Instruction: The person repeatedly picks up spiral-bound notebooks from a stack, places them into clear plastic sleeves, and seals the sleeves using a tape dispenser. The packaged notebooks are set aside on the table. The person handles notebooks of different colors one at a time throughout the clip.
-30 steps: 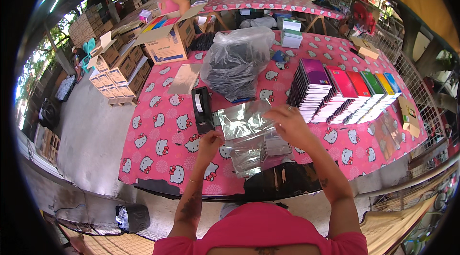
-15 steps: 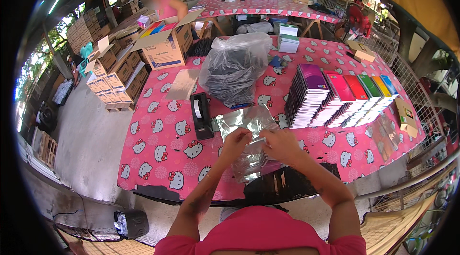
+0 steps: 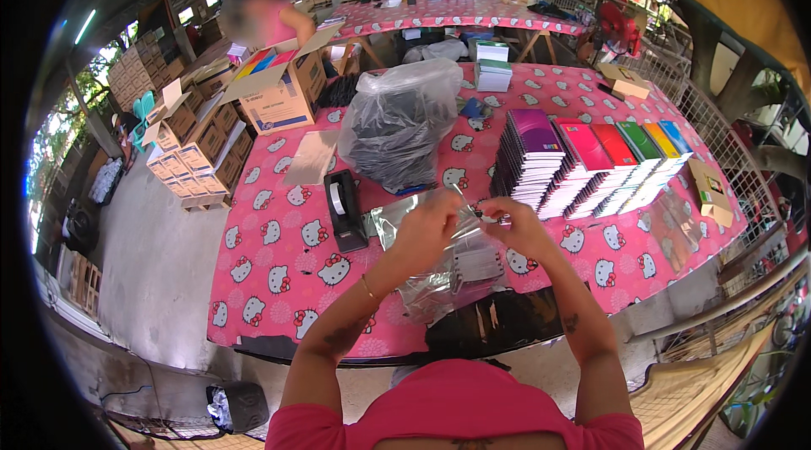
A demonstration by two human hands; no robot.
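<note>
Clear plastic film [image 3: 416, 291] lies crinkled at the table's near middle, around or over a small stack of white-paged, spiral-bound notebooks [image 3: 478, 264]. My left hand [image 3: 429, 229] is closed at the film's far part, its fingertips pinched close to the right hand's. My right hand [image 3: 517, 225] pinches the film's upper right edge between thumb and fingers. Exactly how the film wraps the notebooks is hard to see through the glare. A black tape dispenser [image 3: 345, 212] with a pale roll stands just left of the film.
Stacks of coloured spiral notebooks [image 3: 530, 146] stand to the right. Beyond my hands sits a large plastic bag [image 3: 397, 125] of dark contents. An open carton [image 3: 283, 95], a cardboard sheet [image 3: 312, 158] and small boxes [image 3: 710, 192] lie around the pink table [image 3: 279, 281]. People work behind.
My hands have moved farther from me, the right one also rightward. The stack under the film now shows more. My view has shifted slightly.
</note>
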